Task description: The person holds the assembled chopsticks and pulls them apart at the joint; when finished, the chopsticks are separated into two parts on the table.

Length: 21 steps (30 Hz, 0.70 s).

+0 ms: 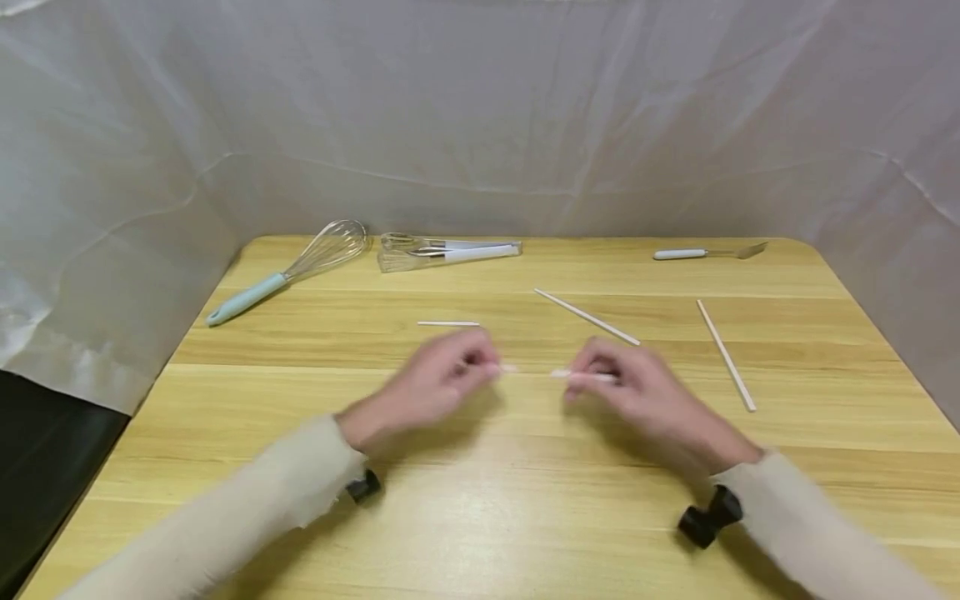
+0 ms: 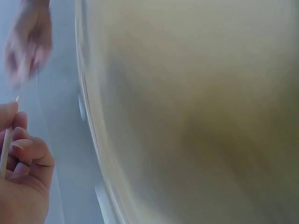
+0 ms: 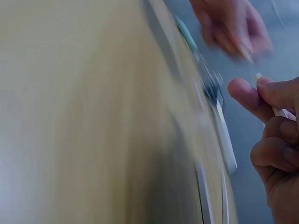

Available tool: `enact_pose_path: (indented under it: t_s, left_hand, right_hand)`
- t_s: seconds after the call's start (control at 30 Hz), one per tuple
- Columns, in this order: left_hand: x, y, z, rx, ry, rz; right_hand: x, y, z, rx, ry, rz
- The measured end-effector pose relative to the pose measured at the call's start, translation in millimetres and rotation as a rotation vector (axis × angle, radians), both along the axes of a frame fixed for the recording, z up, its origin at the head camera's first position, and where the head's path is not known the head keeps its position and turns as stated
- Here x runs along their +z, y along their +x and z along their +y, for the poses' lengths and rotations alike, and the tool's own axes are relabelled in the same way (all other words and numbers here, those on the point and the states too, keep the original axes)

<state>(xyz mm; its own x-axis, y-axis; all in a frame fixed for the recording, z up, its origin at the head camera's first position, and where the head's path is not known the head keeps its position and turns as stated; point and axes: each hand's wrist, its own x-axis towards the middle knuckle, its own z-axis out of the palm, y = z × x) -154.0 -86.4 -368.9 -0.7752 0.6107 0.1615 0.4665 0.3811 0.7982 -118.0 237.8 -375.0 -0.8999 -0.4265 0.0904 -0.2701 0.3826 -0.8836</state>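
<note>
As left fingers point(image 2: 33, 150) pinch stick point(image 2: 5, 153) | second stick point(image 3: 280, 112) juts past right fingers point(image 3: 279, 94)

Take the gap between your hands as the dial's centre. Your left hand point(image 1: 435, 379), a thin white stick point(image 2: 6, 151) in its fingers, is at nine o'clock; your right hand point(image 1: 637, 379), a second white stick point(image 1: 559, 374) in its own, at three. On the wooden table point(image 1: 480, 517) a short white rod point(image 1: 448, 323) lies near ten, a blue-handled wire whisk point(image 1: 258, 293) farther out. White-handled wire utensil point(image 1: 483, 252) — eleven; long white rod point(image 1: 587, 317) — between one and two; slim white-handled metal utensil point(image 1: 679, 254) — two, far edge; another long white rod point(image 1: 725, 355) — three, beyond your right hand.
</note>
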Motion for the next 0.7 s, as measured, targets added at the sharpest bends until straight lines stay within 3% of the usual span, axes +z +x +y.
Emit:
enact_pose_path:
  t_s: [0.13,0.2,0.3,0.43,0.7]
  left_hand:
    - [5.1,-15.4,-52.0,0.204,0.001,-0.086]
    - [6.1,-22.1,-69.7,0.261,-0.030,-0.088]
    - [4.6,-30.0,-79.6,0.265,-0.078,-0.060]
    - [1.4,-36.3,-76.3,0.251,-0.087,-0.058]
    - [-1.1,-42.8,-67.0,0.238,-0.092,-0.056]
  right_hand:
    - [0.3,3.6,52.7,-0.119,-0.014,0.026]
    - [-0.3,5.6,69.7,-0.147,-0.014,0.047]
    - [-2.7,8.1,76.8,-0.194,0.027,0.053]
    - [-8.2,11.3,66.8,-0.259,0.084,0.049]
    - [-17.3,16.5,50.1,-0.176,0.134,0.151]
